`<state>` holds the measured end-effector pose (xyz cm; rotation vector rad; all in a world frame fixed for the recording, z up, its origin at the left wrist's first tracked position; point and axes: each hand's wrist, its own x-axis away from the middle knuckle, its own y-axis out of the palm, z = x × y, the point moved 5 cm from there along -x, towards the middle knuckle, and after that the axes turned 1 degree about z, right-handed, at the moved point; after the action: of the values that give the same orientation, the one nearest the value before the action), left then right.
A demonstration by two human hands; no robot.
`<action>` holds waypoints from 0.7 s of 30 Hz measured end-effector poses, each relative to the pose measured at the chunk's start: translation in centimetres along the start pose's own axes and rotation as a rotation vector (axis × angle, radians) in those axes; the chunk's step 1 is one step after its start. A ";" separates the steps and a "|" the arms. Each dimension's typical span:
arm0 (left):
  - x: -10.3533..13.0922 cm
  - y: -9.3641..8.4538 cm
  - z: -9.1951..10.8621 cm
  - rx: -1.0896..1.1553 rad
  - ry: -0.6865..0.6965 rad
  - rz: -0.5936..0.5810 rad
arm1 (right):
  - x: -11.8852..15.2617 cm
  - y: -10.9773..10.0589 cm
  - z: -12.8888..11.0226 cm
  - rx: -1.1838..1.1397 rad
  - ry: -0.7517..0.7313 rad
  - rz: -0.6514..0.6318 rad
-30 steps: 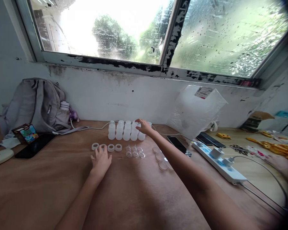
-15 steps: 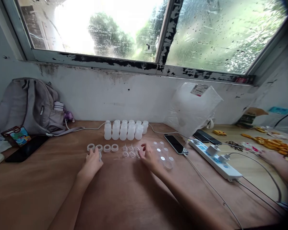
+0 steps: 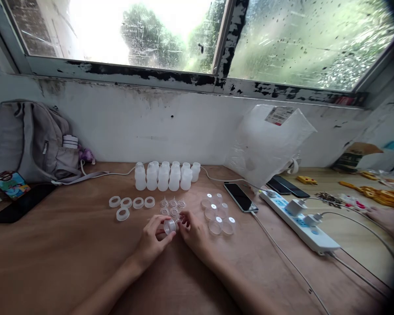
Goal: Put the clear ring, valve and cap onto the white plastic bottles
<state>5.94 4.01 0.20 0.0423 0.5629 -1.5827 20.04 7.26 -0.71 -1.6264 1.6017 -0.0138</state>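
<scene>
My left hand (image 3: pixel 151 241) grips a translucent bottle collar ring (image 3: pixel 169 226) between thumb and fingers, tilted above the table. Beside it, my right hand (image 3: pixel 195 236) pinches a small clear bottle nipple (image 3: pixel 180 220), partly hidden by the fingers, close to the ring's right side. Just beyond the hands, several more clear nipples (image 3: pixel 173 203) lie in rows. Off to the left rest several loose collar rings (image 3: pixel 138 203). Right of my right hand stand several clear domed caps (image 3: pixel 215 225) with white dots on top.
Several frosted small bottles (image 3: pixel 163 178) stand in rows at the back. A phone (image 3: pixel 240 197) on a cable and a white power strip (image 3: pixel 298 221) lie to the right. A plastic bag (image 3: pixel 262 144) leans on the wall; a backpack (image 3: pixel 29 140) sits left. Another person's hand (image 3: pixel 385 218) is far right.
My left hand has brought a collar ring from the ring group to the middle. My right hand has drawn a nipple back toward me, and the two hands are now close together.
</scene>
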 end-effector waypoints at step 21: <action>0.0 -0.1 -1.0 0.126 -0.066 -0.039 | 0.8 0.8 -1.7 -0.908 0.430 -0.135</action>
<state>5.59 4.42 -0.62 0.0736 0.4145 -1.6498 18.61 5.81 -0.48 -2.5548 1.9601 0.3641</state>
